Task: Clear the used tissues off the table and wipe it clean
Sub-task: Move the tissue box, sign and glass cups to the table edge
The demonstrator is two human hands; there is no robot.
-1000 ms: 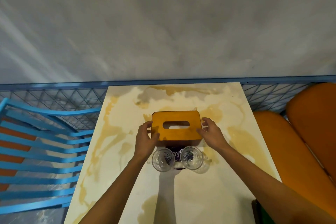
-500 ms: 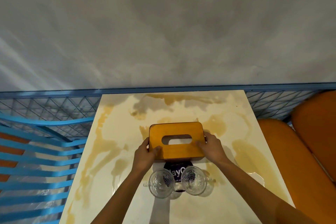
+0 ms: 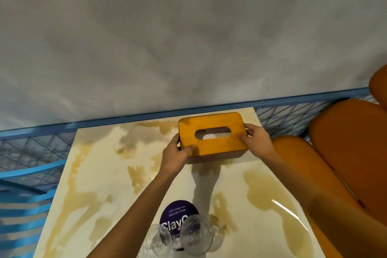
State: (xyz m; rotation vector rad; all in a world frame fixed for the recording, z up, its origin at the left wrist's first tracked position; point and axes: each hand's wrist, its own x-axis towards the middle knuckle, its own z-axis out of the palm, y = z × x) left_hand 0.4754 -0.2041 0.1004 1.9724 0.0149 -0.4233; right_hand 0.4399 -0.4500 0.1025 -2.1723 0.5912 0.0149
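A wooden tissue box with an oval slot in its lid sits at the far right corner of the cream marble table. My left hand grips its left end and my right hand grips its right end. No loose tissue shows on the table.
Two clear glass mugs stand at the near edge beside a round purple sticker. A blue slatted chair is on the left, orange seats on the right, and a blue mesh railing and grey wall behind.
Both hands have carried the tissue box away from the mugs to the far right corner of the table. The camera has tilted, so the mugs now sit at the bottom of the view.
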